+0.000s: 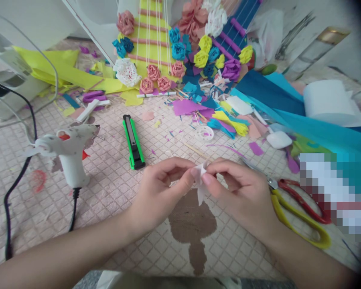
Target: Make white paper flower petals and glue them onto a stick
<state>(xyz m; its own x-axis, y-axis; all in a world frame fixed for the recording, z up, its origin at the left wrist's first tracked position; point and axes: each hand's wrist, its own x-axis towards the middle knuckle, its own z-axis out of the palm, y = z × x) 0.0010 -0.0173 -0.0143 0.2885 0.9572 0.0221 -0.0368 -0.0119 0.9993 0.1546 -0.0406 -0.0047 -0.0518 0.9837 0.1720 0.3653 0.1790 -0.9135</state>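
Between both hands, above the front middle of the table, is a small piece of white paper (201, 180), with one pointed end hanging down. My left hand (168, 180) pinches it from the left between thumb and fingertips. From the other side, my right hand (236, 184) grips the same paper with thumb and forefinger. A thin wooden stick (195, 150) slants just behind the fingertips; whether it touches the paper I cannot tell. Left of my left hand lies a green utility knife (133, 142). Scissors (301, 208) with red and yellow handles lie beside my right wrist.
A white hot glue gun (66, 148) with a black cord stands at the left. Paper scraps (195, 106) crowd the back middle. Behind them stand a yellow paper guitar (152, 36) and a blue one (237, 28), trimmed with paper flowers. A white roll (327, 102) sits at the right.
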